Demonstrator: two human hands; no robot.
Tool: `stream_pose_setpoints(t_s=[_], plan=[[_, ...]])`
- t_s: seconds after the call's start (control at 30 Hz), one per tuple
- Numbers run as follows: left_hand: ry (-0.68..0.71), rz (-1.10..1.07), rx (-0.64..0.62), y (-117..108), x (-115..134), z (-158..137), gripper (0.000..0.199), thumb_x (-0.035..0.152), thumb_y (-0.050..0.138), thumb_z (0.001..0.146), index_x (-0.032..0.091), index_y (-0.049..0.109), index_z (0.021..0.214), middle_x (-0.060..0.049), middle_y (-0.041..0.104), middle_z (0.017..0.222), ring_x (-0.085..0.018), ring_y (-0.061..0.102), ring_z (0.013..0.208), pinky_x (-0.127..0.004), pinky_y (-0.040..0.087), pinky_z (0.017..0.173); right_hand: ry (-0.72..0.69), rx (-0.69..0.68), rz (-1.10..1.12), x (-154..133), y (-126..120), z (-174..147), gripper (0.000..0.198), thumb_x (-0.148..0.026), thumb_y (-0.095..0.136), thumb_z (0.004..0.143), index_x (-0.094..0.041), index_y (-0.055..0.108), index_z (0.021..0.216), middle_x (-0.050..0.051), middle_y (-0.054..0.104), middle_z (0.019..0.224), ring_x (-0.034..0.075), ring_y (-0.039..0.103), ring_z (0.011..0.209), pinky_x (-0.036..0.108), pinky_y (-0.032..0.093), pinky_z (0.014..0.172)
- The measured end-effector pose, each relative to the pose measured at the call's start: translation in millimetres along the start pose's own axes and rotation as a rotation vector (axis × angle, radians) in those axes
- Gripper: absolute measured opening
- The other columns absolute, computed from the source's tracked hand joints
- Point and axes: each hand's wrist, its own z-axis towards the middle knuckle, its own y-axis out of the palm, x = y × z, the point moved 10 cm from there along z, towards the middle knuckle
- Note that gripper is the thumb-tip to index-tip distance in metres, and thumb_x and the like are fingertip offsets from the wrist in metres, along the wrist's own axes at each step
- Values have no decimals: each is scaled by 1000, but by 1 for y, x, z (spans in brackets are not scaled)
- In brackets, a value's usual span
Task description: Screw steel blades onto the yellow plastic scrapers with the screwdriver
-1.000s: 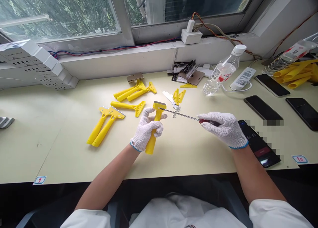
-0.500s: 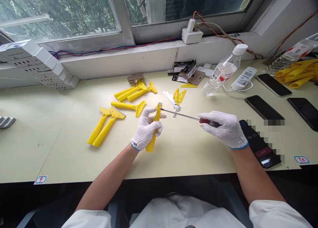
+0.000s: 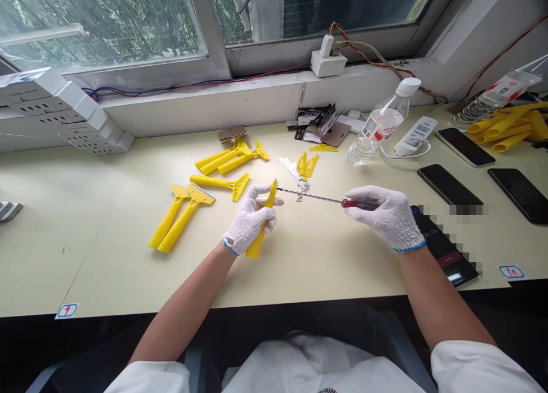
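In a white knit glove, my left hand (image 3: 250,219) is closed around a yellow scraper (image 3: 257,244), head up and seen nearly edge-on. My right hand (image 3: 383,216), gloved too, grips the dark red handle of a screwdriver (image 3: 312,196). The shaft points left and its tip meets the scraper's head. Just beyond lie small screws (image 3: 302,191), white blades (image 3: 290,167) and yellow clamp pieces (image 3: 307,165). Two scrapers with blades (image 3: 182,216) rest left of my left hand, and several yellow scraper handles (image 3: 229,156) lie behind it.
Opened black packaging (image 3: 323,124), a water bottle (image 3: 381,121) and a power strip (image 3: 416,136) stand along the back. Phones (image 3: 449,184) and a pile of yellow handles (image 3: 505,127) are on the right. White boxes (image 3: 64,110) are stacked at the left by the window.
The scraper has turned slightly in my left hand, its lower end shifting left. My right hand has rolled a little on the screwdriver handle. The tip stays at the scraper's head.
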Motion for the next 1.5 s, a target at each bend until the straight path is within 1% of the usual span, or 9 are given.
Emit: stream_pose_setpoints(t_s=[0.1, 0.2, 0.5, 0.6, 0.7, 0.93, 1.13, 1.33, 1.5], plan=[[1, 15, 14, -4, 3, 3, 56, 15, 77, 79, 29, 51, 126, -4, 76, 113, -6, 55, 52, -23, 43, 49, 227, -73, 128, 21, 12, 0, 38, -39, 94, 80, -24, 81, 113, 8, 83, 98, 23, 74, 75, 28, 52, 49], [-19, 13, 41, -10, 5, 5, 57, 14, 77, 76, 28, 51, 126, -5, 77, 112, -7, 56, 52, -23, 44, 50, 272, -135, 304, 22, 23, 1, 36, -32, 91, 77, -23, 73, 108, 5, 78, 94, 16, 64, 67, 26, 46, 49], [-36, -31, 89, -18, 2, 8, 61, 14, 80, 72, 28, 53, 124, -5, 76, 110, -7, 57, 54, -22, 44, 49, -24, 205, 176, 0, -6, 3, 30, -37, 97, 79, -28, 77, 100, 5, 82, 98, 28, 82, 89, 47, 71, 89], [-53, -48, 89, -19, -1, 9, 62, 14, 80, 71, 28, 52, 124, -5, 76, 110, -7, 57, 54, -21, 43, 49, -27, 168, 154, -4, -1, 1, 29, -45, 91, 88, -26, 79, 105, 3, 78, 81, 23, 75, 66, 40, 67, 64], [-51, -43, 101, -20, 2, 8, 63, 13, 79, 70, 28, 50, 124, -5, 76, 110, -7, 57, 54, -21, 43, 50, 12, 96, 155, 3, 5, -1, 30, -52, 79, 101, -23, 78, 107, 0, 68, 68, 15, 56, 44, 31, 45, 39], [-21, -28, 139, -24, 8, 7, 63, 13, 80, 71, 28, 52, 125, -4, 74, 108, -7, 56, 54, -21, 43, 50, -39, -56, 294, 4, 22, 0, 30, -32, 88, 89, -28, 64, 107, -1, 71, 95, 16, 68, 64, 35, 61, 62], [-21, -3, 75, -18, 4, 6, 59, 14, 78, 73, 28, 51, 125, -4, 75, 109, -7, 56, 53, -22, 42, 49, -97, 189, 224, -5, 0, 2, 26, -40, 93, 88, -28, 74, 101, 2, 76, 88, 22, 75, 69, 41, 67, 69], [-50, -39, 48, -11, -4, 7, 60, 16, 80, 75, 28, 51, 126, -6, 76, 112, -7, 57, 54, -21, 40, 49, 36, 233, 180, 17, -7, 1, 35, -57, 86, 94, -25, 75, 103, 0, 67, 67, 17, 52, 39, 33, 37, 35], [-30, -26, 101, -17, 2, 7, 61, 15, 79, 72, 28, 50, 125, -5, 75, 109, -8, 57, 53, -21, 42, 49, -50, 111, 249, 5, 2, 5, 38, -48, 89, 88, -29, 63, 108, 2, 75, 90, 21, 71, 64, 39, 63, 61]])
